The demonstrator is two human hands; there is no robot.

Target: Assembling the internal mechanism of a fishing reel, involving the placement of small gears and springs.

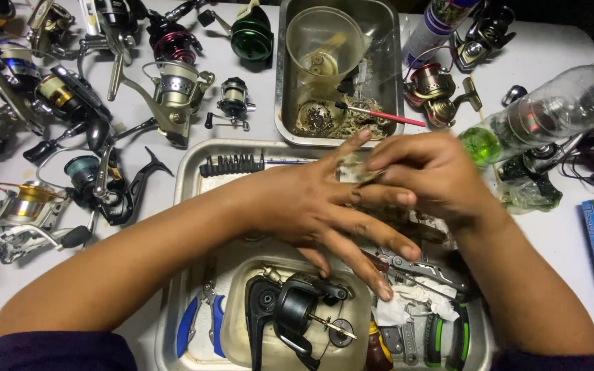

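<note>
- Nearest the camera, a black reel body (290, 312) is lying in a shallow plastic tub (236, 330) inside the metal tray (185, 175); its thin shaft is pointing right, toward a small round disc, so its long axis is running roughly left to right with a slight downward slant.
- Blue-handled pliers (197, 317) are lying just left of the tub, handles toward the camera, and a grey multi-tool (424, 269) is lying to the right beside crumpled white tissue (407, 306).
- Above the tub, the left hand (317, 206) is hovering with fingers spread wide and extended rightward; its fingertips are overlapping the other hand, and whether it is gripping anything cannot be told.
- The right hand (434, 178) is curling closed around a small greyish part (355, 168) held between the two hands above the tray; the part is mostly hidden, so its direction cannot be told.
- A row of dark bits (232, 165) is sitting along the tray's far-left edge.
- Farther off, a second metal pan (290, 75) is holding a clear cup (324, 41) and a red-handled brush (379, 113) pointing left.
- Many spinning reels (173, 89) are lying on the white table (558, 233) at left, and a clear bottle (551, 110) is lying at right.
</note>
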